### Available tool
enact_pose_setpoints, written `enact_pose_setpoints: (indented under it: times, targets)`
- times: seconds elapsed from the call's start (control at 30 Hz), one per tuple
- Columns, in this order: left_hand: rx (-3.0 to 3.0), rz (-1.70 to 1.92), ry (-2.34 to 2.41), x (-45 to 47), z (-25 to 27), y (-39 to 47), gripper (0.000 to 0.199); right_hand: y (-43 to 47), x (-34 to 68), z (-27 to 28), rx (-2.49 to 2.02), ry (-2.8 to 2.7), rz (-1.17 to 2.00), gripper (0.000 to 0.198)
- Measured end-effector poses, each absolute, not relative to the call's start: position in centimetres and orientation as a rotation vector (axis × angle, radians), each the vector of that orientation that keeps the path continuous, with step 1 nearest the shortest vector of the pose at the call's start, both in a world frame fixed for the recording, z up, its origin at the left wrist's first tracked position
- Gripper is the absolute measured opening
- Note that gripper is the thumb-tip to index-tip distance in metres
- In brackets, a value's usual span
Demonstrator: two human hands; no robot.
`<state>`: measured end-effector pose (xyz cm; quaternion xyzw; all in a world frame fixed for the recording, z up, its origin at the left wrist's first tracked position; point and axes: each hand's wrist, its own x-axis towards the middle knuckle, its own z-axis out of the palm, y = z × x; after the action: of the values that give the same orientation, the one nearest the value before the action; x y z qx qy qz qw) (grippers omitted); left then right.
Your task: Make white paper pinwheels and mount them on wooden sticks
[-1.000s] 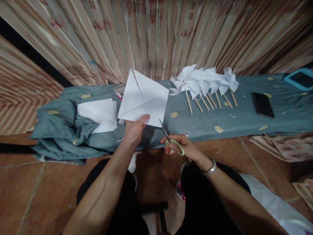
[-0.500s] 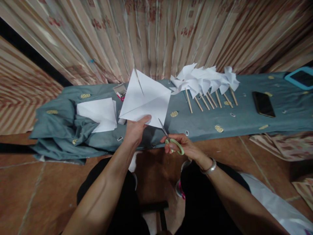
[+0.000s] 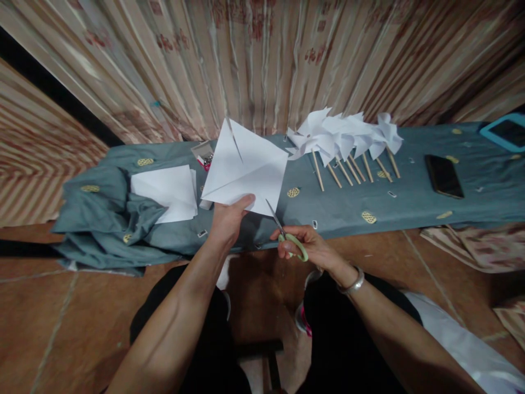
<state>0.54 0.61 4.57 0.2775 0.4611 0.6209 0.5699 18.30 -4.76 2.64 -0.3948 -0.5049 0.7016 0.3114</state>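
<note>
A square white sheet of paper [image 3: 254, 158] is pinched along its near edge by my left hand [image 3: 229, 219], thumb on top. One slit runs inward from its far corner, and a crease crosses the sheet. My right hand [image 3: 305, 244] grips scissors [image 3: 293, 244] with pale green handles, fingers through the loops. The blades point up and left, at the sheet's near right corner. Whether they have cut into that corner I cannot tell.
White paper pinwheels [image 3: 344, 134] on wooden sticks lie right of the sheet. A paper stack [image 3: 168, 191] and a small open box [image 3: 203, 153] are at left. Further right are a black phone [image 3: 444, 175] and a blue-framed device [image 3: 504, 132] on the green cloth [image 3: 336, 208].
The whole view has shifted very slightly. Both hands, the paper and the scissors keep nearly the same positions relative to each other.
</note>
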Motion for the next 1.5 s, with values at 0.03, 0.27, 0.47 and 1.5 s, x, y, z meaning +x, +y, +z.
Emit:
enact_pose_setpoints:
  times: [0.03,0.27,0.47,1.5]
  targets:
    - [0.650,1.461,1.084,0.54,4.54,0.62,0.065,-4.75,18.28,2.59,-1.044,-1.327,1.855,0.051]
    - [0.644,1.470,1.084,0.54,4.50,0.64,0.065,-4.64,18.29,2.15,-1.073,-1.329,1.866,0.048]
    - [0.651,1.437,1.101,0.59,4.45,0.40,0.062,-4.66,18.16,2.50,-1.064,-1.327,1.849,0.047]
    - [0.641,1.397,1.138,0.85,3.99,0.16,0.052,-4.53,18.23,2.05,-1.072,-1.282,1.861,0.042]
